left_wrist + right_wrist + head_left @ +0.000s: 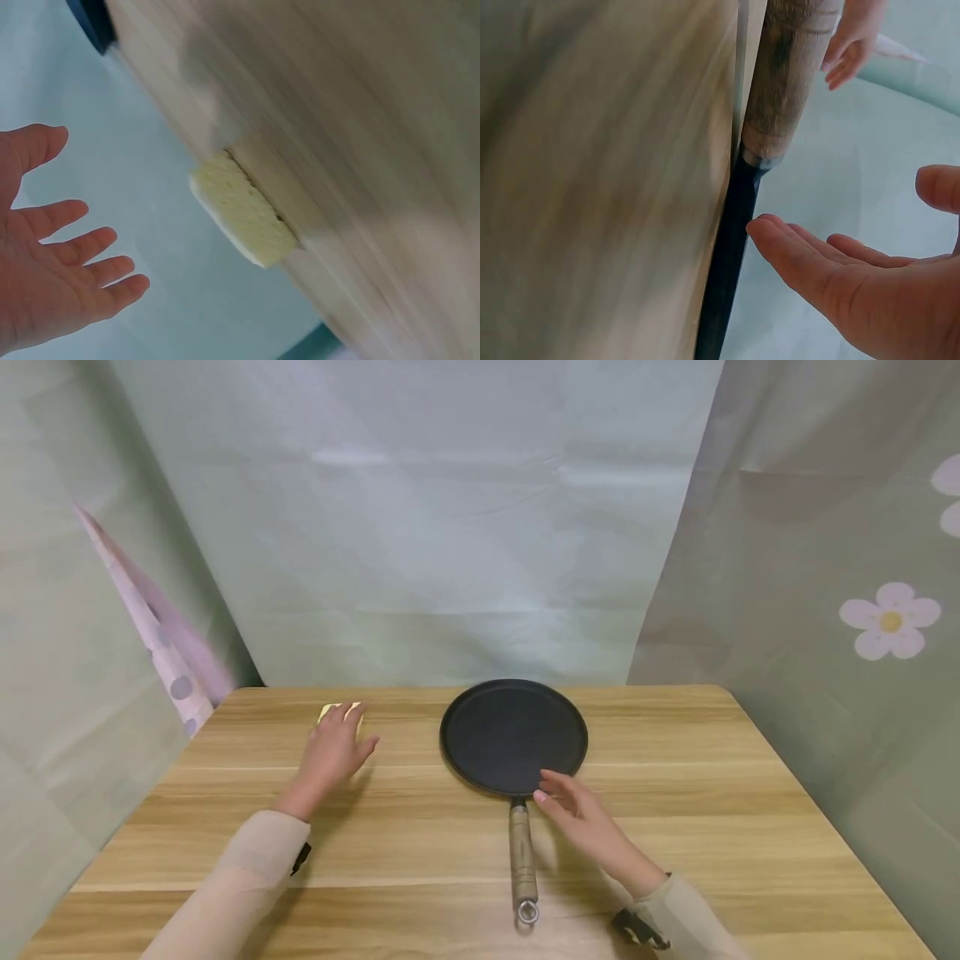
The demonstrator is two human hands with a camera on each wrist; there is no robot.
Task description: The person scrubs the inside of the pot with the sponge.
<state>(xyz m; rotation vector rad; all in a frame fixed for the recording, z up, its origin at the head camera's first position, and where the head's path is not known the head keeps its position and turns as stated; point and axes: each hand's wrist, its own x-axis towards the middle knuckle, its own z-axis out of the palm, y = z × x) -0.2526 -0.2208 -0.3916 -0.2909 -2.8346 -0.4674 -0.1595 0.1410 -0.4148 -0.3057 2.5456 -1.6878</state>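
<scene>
Curtains (420, 527) of pale green cloth are hung behind and to both sides of the hands, and white flowers (889, 620) are printed on the one to the right of the right hand. A wooden table (675, 827) is spread beneath both hands, with its grain running from side to side. A black round pan (513, 735) is laid flat on it, just ahead of the right hand and well to the right of the left hand; its wooden handle (522, 858) is pointed back toward the person and is seen just to the left of the right hand, with a metal ring (528, 912) at its near end. The right hand (581, 827) is held open, fingers straight and slightly spread, with the fingertips (542, 795) at the near rim of the pan beside the handle's root; nothing is gripped by it, and whether the rim is touched cannot be told. In the right wrist view the open palm is seen close beside the handle but apart from it. The left hand (332, 752) is likewise held open with fingers spread and relaxed, and nothing is held in it. A small pale yellow sponge (333, 711) is lain just beyond its fingertips, partly covered by them in the head view; in the left wrist view a clear gap is shown between the sponge (244, 211) and the hand (56, 262).
</scene>
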